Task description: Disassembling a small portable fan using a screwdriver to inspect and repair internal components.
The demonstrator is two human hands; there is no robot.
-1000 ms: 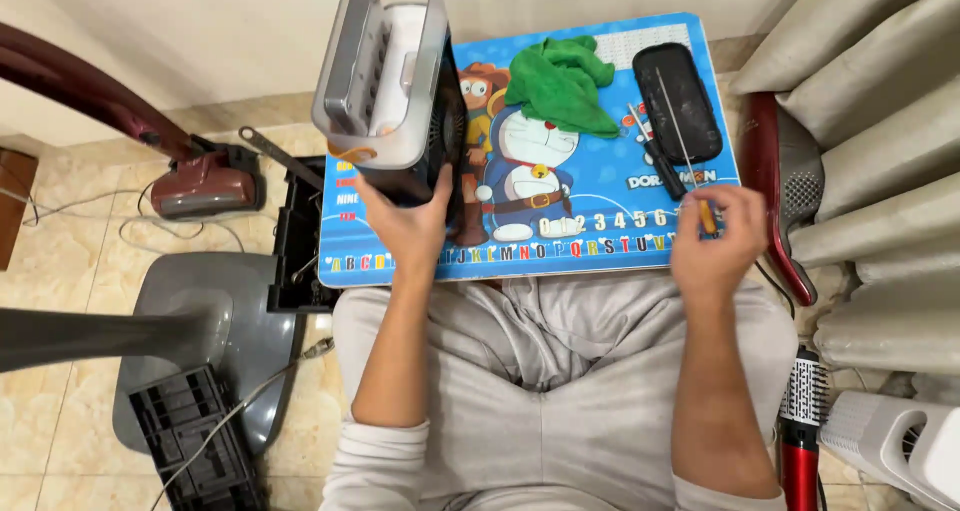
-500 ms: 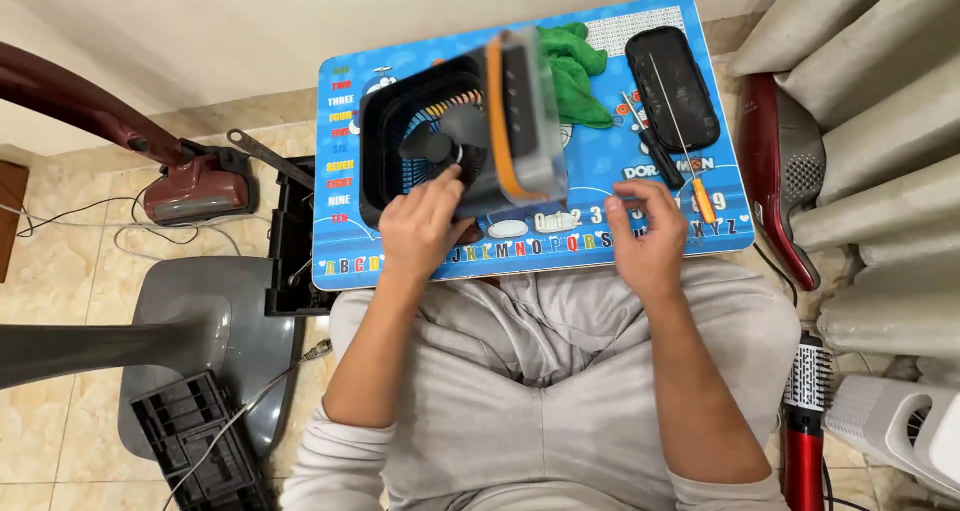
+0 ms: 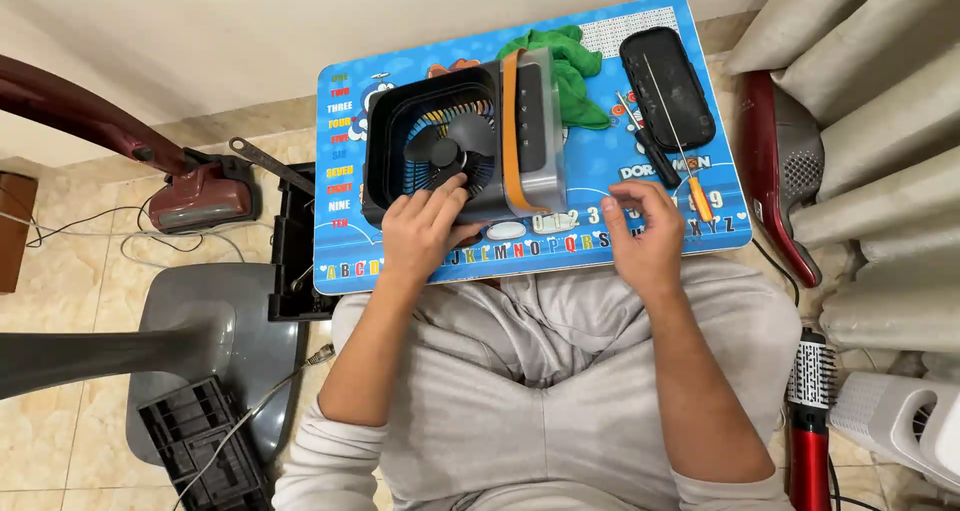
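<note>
Black plastic and a band of orange: that is the small desktop fan unit (image 3: 465, 146) lying on its side on the counter (image 3: 345, 261), its open black housing showing the dark fan blades inside. The left hand (image 3: 425, 233) rests flat against the near edge of the housing, fingers (image 3: 452, 193) spread and reaching up over the rim toward the blades; this grip is loose, pressing and steadying rather than closing around anything. The right hand (image 3: 645, 236) hovers at the front edge of the counter just right of the fan unit, fingers half curled and pinched lightly together; whether this grip has some small part in it I cannot tell.

The counter is a blue child's lap desk printed with cartoon figures, letters and numerals, and it sits across the person's lap over grey trousers (image 3: 540, 371). A small white oval piece (image 3: 506, 230) lies on it just below the fan. Behind the fan sits a crumpled green cloth (image 3: 570, 71). To the right lies a black zip case (image 3: 667, 86), and beside it a black-handled screwdriver (image 3: 650, 146) and a thin one with an orange handle (image 3: 700, 196).

On the tiled floor to the left are a maroon vacuum cleaner (image 3: 205, 196) and a grey fan base (image 3: 195, 341); at lower right stands a red round hairbrush (image 3: 810, 411).
</note>
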